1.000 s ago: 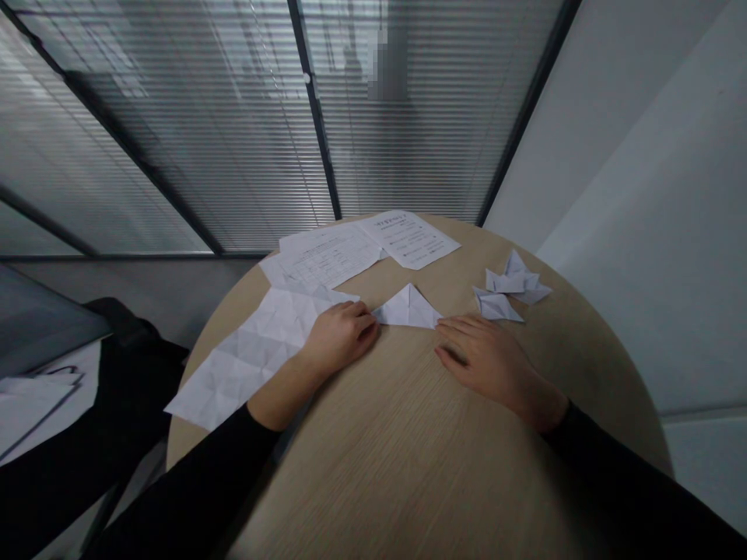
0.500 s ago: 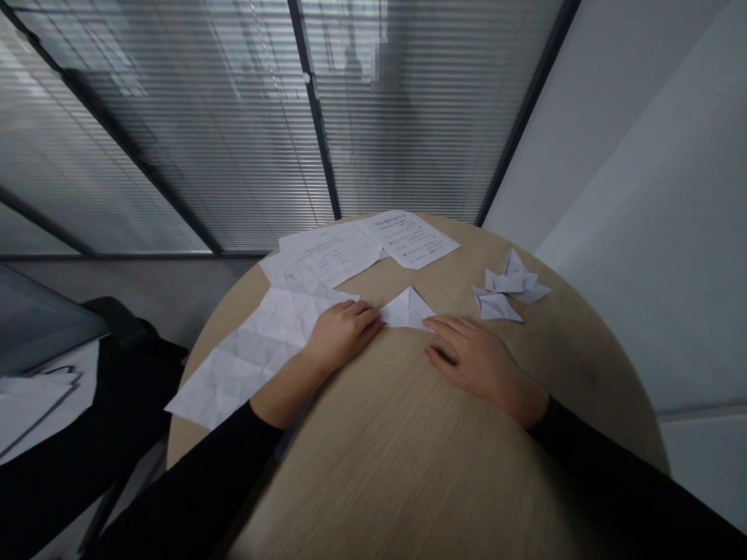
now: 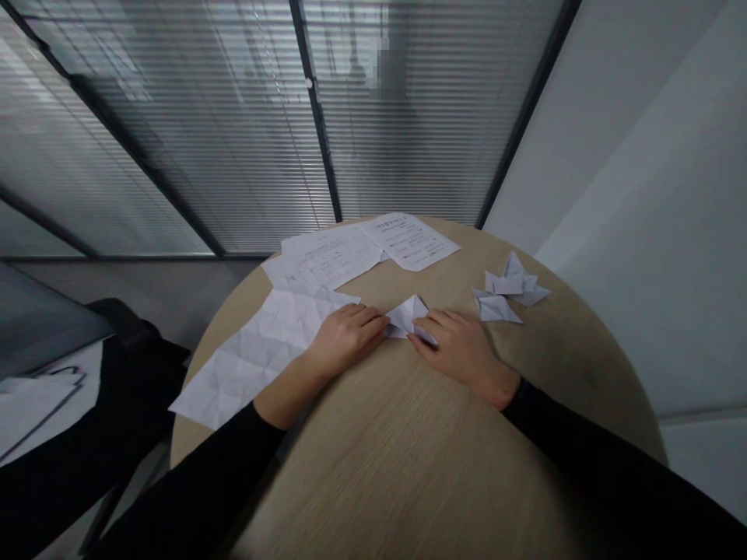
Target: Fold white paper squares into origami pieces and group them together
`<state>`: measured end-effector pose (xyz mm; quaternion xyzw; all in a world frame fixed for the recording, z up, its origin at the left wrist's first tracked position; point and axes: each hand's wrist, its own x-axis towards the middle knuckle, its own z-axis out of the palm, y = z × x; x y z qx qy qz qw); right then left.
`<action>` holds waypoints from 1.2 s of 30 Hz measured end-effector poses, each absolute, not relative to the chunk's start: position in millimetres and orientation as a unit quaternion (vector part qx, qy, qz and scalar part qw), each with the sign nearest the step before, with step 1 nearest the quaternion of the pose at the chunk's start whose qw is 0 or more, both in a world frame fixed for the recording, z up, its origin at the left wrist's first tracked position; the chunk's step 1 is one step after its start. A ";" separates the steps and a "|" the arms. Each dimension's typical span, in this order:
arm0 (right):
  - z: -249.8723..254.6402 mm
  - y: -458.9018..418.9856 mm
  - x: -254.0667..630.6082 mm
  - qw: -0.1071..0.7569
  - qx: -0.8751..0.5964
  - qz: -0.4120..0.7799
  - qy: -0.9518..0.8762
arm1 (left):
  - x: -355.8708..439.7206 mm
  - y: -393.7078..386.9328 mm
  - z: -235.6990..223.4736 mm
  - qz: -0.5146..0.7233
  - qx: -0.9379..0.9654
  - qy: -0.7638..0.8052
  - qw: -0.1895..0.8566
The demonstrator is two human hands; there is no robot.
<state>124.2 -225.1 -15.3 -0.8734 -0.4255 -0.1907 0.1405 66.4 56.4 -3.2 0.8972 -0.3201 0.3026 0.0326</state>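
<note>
A small white folded paper triangle lies on the round light-wood table, squeezed narrower between my hands. My left hand presses its left corner with the fingertips. From the right, my right hand has its fingers over the paper's lower right edge. Under my left forearm and beside that hand spreads a large creased white paper sheet. Further right, several folded white paper shapes sit apart from both hands.
Printed paper sheets overlap at the table's far edge. Behind the table stands a glass partition with blinds, and a pale wall runs to the right. A dark chair with white papers stands at lower left.
Both hands have slid inward toward each other. The paper triangle has narrowed between them, and its right corner now bends under my right fingers.
</note>
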 end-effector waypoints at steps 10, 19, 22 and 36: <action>-12.3 -228.3 126.6 0.255 -0.855 -0.213 -0.398 | 56.6 41.5 4.8 0.314 0.913 -0.143 0.218; -10.5 -220.9 114.0 0.409 -0.804 -0.200 -0.384 | 52.9 23.4 -4.5 0.217 0.937 -0.122 0.244; -11.0 -221.8 114.2 0.418 -0.801 -0.214 -0.372 | 53.2 25.0 -5.2 0.205 0.935 -0.134 0.257; -10.6 -223.4 119.4 0.280 -0.847 -0.213 -0.399 | 53.7 30.1 0.1 0.208 0.923 -0.235 0.221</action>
